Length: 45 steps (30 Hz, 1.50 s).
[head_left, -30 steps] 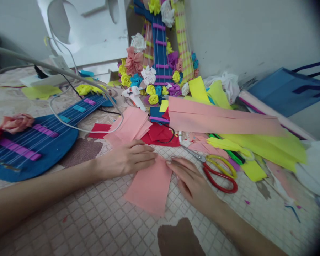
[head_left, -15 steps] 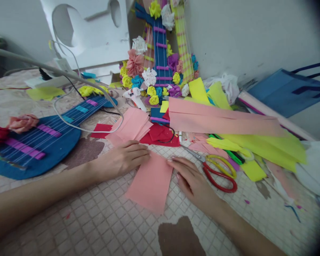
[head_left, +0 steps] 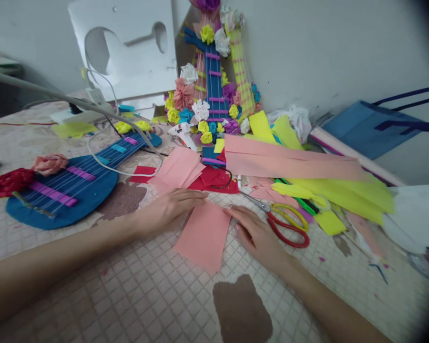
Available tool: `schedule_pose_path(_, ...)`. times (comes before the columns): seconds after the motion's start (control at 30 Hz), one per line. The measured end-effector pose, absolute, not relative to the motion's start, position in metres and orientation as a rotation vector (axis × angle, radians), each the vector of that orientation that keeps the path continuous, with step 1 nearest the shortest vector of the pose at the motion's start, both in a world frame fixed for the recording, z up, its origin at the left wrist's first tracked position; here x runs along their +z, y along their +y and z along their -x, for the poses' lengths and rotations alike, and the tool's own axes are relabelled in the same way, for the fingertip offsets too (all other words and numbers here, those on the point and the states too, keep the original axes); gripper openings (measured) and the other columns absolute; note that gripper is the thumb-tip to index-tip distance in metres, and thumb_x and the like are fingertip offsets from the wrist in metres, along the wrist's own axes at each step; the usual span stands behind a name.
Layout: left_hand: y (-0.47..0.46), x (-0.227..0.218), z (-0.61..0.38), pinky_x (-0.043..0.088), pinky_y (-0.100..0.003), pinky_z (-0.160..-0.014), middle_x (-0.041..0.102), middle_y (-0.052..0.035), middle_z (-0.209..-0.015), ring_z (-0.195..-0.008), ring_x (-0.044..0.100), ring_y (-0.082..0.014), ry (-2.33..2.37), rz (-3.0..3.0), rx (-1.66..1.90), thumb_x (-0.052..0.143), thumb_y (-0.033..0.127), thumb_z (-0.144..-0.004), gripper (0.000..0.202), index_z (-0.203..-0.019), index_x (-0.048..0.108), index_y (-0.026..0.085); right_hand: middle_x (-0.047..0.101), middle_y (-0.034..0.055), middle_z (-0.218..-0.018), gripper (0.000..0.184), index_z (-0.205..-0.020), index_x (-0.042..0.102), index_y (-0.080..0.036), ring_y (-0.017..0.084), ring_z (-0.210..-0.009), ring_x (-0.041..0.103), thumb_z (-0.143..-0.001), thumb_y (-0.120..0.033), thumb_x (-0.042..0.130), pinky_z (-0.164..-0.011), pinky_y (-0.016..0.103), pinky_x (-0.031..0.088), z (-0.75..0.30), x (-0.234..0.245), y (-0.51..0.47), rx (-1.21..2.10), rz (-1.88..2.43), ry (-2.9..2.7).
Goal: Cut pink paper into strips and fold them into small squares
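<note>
A pink paper rectangle (head_left: 204, 235) lies flat on the tiled table cover (head_left: 136, 295). My left hand (head_left: 168, 209) rests on its far left corner with the fingers stretched out flat. On the paper's right edge my right hand (head_left: 257, 233) lies palm down, fingers extended and touching the upper right corner. Neither hand grips anything. Red and yellow scissors (head_left: 288, 224) lie just right of my right hand. A stack of pink paper squares (head_left: 178, 169) sits behind my left hand.
A blue felt guitar (head_left: 71, 186) with paper roses lies at left under a white cable (head_left: 103, 162). Long pink strips (head_left: 293, 164) and yellow paper (head_left: 346, 193) cover the right. Decorated guitars (head_left: 214, 90) lean on the wall beside a glue gun (head_left: 182, 133). A blue bag (head_left: 368, 128) is at far right.
The view has shifted slightly up and to the left. Both hands stay on the pink paper, with the left fingers moved a little along its top edge.
</note>
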State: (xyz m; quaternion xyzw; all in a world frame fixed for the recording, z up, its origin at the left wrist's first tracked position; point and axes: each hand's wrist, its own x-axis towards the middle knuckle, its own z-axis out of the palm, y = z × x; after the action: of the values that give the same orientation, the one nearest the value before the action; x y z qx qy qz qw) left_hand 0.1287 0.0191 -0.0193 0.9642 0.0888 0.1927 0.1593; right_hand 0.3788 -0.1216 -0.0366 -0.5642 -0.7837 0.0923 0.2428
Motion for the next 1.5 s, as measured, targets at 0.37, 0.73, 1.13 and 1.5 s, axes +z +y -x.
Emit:
schedule_pose_path(0.37, 0.018, -0.025, -0.126, 0.041, -0.037, -0.102, 0.055, -0.0122, -0.131, -0.121, 0.051, -0.02, 0.303, -2.534, 0.499, 0.039, 0.021, -0.095, 0.037, -0.131, 0.047, 0.016, 0.057, 0.0087, -0.125, 0.036, -0.128, 0.047, -0.021, 0.021, -0.119, 0.048, -0.093, -0.02, 0.043, -0.102, 0.041, 0.04, -0.374, -0.029, -0.121, 0.274, 1.52, -2.123)
schedule_pose_path(0.73, 0.005, -0.013, -0.138, 0.048, -0.036, -0.089, 0.064, -0.0104, -0.114, -0.104, 0.059, -0.0189, 0.579, -2.298, 0.634, 0.046, 0.021, -0.088, 0.033, -0.119, 0.053, 0.015, 0.058, 0.0048, -0.089, 0.016, -0.087, 0.053, -0.021, 0.023, -0.089, 0.053, -0.078, -0.027, 0.065, -0.077, 0.037, 0.043, -0.359, -0.018, -0.1, 0.218, 1.679, -2.057)
schedule_pose_path(1.13, 0.013, -0.024, -0.145, 0.049, -0.029, -0.073, 0.061, -0.0115, -0.11, -0.091, 0.057, -0.017, 0.56, -2.138, 0.54, 0.058, 0.028, -0.082, 0.04, -0.119, 0.052, 0.013, 0.056, 0.0008, -0.074, 0.012, -0.071, 0.052, -0.02, 0.017, -0.073, 0.051, -0.08, -0.017, 0.058, -0.065, 0.028, 0.038, -0.358, -0.014, -0.088, 0.432, 1.658, -1.912)
schedule_pose_path(1.5, 0.006, -0.008, -0.134, 0.049, -0.031, -0.074, 0.063, -0.0112, -0.109, -0.096, 0.06, -0.0192, 0.77, -2.067, 0.576, 0.054, 0.04, -0.086, 0.045, -0.122, 0.049, 0.014, 0.057, -0.0016, -0.071, 0.008, -0.078, 0.051, -0.021, 0.014, -0.065, 0.055, -0.084, -0.025, 0.054, -0.06, 0.026, 0.042, -0.364, -0.021, -0.092, 0.669, 1.618, -1.613)
